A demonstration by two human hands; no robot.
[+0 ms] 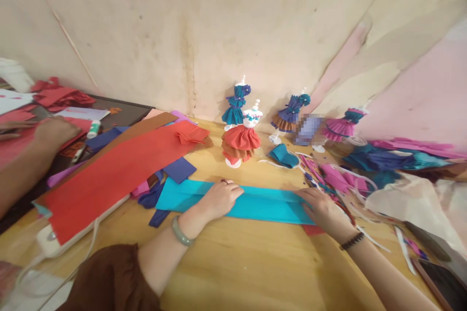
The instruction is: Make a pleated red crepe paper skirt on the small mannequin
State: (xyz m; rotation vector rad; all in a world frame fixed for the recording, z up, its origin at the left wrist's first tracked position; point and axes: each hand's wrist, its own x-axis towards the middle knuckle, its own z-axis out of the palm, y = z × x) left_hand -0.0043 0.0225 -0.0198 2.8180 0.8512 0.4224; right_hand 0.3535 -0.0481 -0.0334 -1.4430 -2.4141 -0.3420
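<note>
A long turquoise strip (270,204) of paper or thin cloth lies across the table in front of me, its far edge folded over lengthwise. My left hand (223,199) presses on the strip near its middle, fingers closed along the fold. At its right end, my right hand (323,206) grips the folded edge between thumb and fingers. A bit of red material (313,230) shows under that end. Just behind the strip stands a small dress form (241,143) in a red and brown ruffled skirt. A dark blue square (180,170) overlaps the strip's left end.
Three more dressed forms, one in teal (233,115), stand near the wall. Red and brown sheets (120,170) cover a white power strip (51,242) at left. Another person's hand (54,133) works beyond. Scraps (339,177), white cloth (412,204) and a phone (443,279) lie right.
</note>
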